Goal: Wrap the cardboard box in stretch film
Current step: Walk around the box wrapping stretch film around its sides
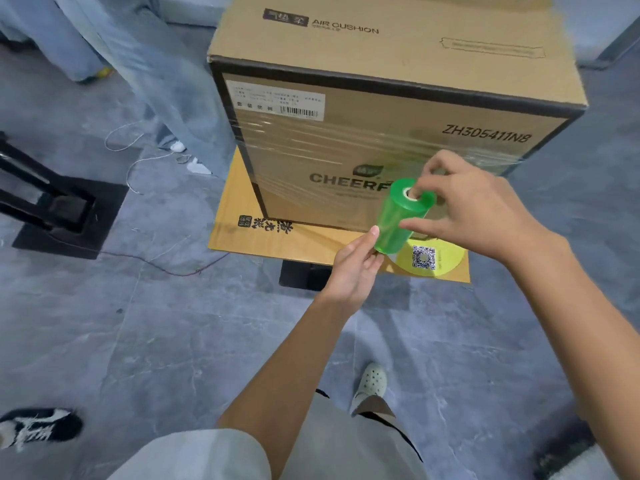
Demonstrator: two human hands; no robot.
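Right hand (474, 209) grips film roll (398, 223)

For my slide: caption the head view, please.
Left hand and right hand hold green film roll before partly wrapped cardboard box.

Grey marbled floor (138, 341); black stand base (65, 209) left; loose wire (138, 161).
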